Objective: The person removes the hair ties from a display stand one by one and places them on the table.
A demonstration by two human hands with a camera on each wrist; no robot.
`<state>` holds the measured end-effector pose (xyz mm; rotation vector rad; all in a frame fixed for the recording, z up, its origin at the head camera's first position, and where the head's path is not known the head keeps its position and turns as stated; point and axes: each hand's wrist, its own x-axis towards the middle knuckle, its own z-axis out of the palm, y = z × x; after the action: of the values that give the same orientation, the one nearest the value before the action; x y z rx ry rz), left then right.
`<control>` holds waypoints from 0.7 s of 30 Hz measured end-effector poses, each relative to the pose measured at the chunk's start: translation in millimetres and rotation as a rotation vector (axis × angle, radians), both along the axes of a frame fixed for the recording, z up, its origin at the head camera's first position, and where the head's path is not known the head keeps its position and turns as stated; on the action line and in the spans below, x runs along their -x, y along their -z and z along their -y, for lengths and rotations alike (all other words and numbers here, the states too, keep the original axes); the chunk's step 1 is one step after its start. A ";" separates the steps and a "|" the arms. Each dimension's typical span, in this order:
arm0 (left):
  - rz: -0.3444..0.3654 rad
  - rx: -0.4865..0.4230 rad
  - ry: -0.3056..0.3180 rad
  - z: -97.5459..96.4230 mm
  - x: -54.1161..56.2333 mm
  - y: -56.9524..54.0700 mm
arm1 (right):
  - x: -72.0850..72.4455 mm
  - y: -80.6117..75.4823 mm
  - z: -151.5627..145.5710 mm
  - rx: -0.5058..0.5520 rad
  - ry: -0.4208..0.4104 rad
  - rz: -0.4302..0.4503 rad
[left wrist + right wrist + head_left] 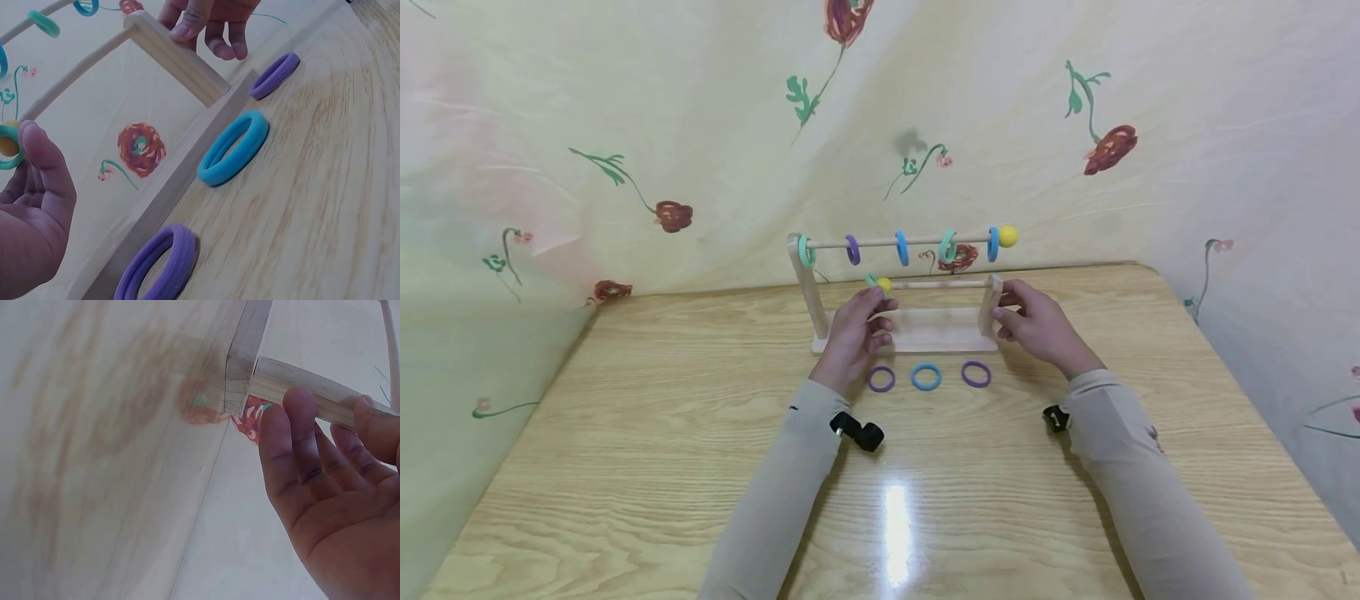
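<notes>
The left hand (pixel 853 329) is being held near the centre of the head view, and a mint-green ring (pixel 871 281) is being pinched by its thumb and fingertips. This ring is being kept right at the lower yellow ball (pixel 885 286), on the left end of the lower rod (pixel 936 284); whether the ball is being passed through by it cannot be told. Right of centre, the right post (pixel 990 307) of a wooden rack is being gripped by the right hand (pixel 1037 327), with the thumb being laid against its side.

Above, the upper rod (pixel 876 244) is being supported by the left post (pixel 808 287) and is being capped at its right end by the upper yellow ball (pixel 1008 237). Five hanging rings are being carried on it: from left to right, mint-green, purple, blue, mint-green and blue. Both posts are being joined by a flat base (pixel 932 333). Just below it in the head view, three rings are being borne flat by the wood-grained surface (pixel 700 450): a left purple ring (pixel 182 256), a blue ring (pixel 237 165) and a right purple ring (pixel 278 81). The background is being filled by a flower-patterned cloth (pixel 730 83).
</notes>
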<state>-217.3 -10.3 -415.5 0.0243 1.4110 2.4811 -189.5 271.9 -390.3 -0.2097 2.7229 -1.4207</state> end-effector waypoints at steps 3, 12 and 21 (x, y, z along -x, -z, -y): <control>-0.010 0.010 0.002 3.5 -0.1 0.9 | 0.0 0.2 -0.2 0.004 -0.002 -0.002; 0.004 0.121 -0.002 18.6 1.2 2.5 | 4.4 -1.1 -1.2 0.008 -0.009 0.009; -0.104 0.375 0.114 40.0 -8.7 -0.6 | 11.0 0.2 -4.3 0.024 -0.030 0.002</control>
<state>-208.7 -50.4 -414.9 0.1538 1.8417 2.1162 -200.5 276.2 -390.6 -0.2492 2.6900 -1.4457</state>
